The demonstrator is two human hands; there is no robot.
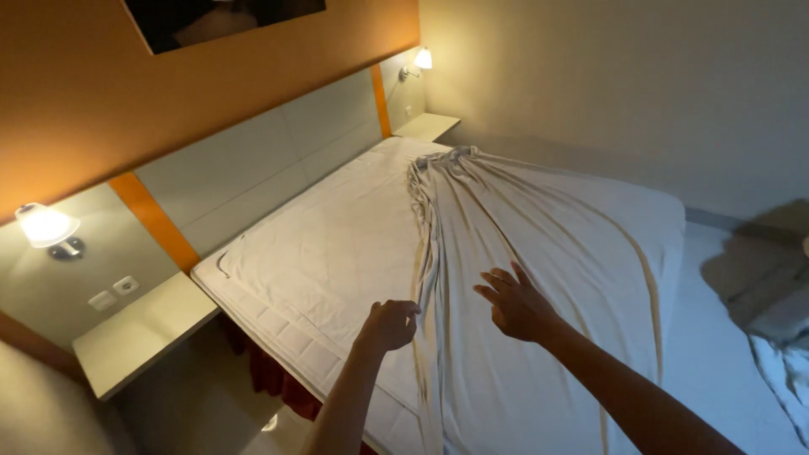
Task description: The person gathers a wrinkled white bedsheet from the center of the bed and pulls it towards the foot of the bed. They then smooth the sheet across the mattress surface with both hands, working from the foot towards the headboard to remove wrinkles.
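Observation:
A white quilted mattress (329, 244) lies on the bed, its left half bare. A wrinkled white sheet (539, 227) covers the right half, bunched along a ridge down the middle. My left hand (389, 324) is curled over the sheet's gathered edge near the bed's front side, fingers closed on the fabric. My right hand (514, 302) hovers just above the sheet with fingers spread, holding nothing.
Two lit wall lamps (46, 227) (419, 61) hang above two small bedside shelves (143, 333) (427, 126). A padded headboard (253, 168) runs along the orange wall. A heap of crumpled linen (779, 312) lies on the floor at the right.

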